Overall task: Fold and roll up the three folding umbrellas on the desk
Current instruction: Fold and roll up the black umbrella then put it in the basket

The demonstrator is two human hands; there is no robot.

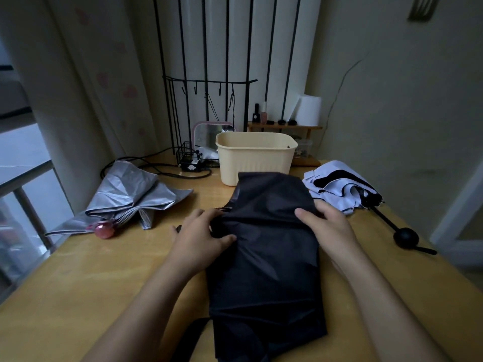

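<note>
Progress looks early: none of the three umbrellas is rolled yet. Black umbrella (264, 257) lies in the middle of the desk (91, 283), running away from the person, its matte dark cloth flattened into a long, roughly oblong pack with soft creases where the hands meet it. Left hand (201, 236) pinches a gathered fold at the cloth's left edge, thumb on top and fingers curled. Right hand (330, 231) lies on the right side with its thumb spread; whether its fingers grip a fold I cannot tell. Silver umbrella (130, 197), shiny and sharply crumpled, sprawls at the left with a glossy pink handle (104, 229). White umbrella (337, 184), with a black lining, lies loosely bunched at the right, its thin shaft ending in a round black knob (405, 237). Both seem untouched. A ribbed cream tub (256, 158) stands behind.
</note>
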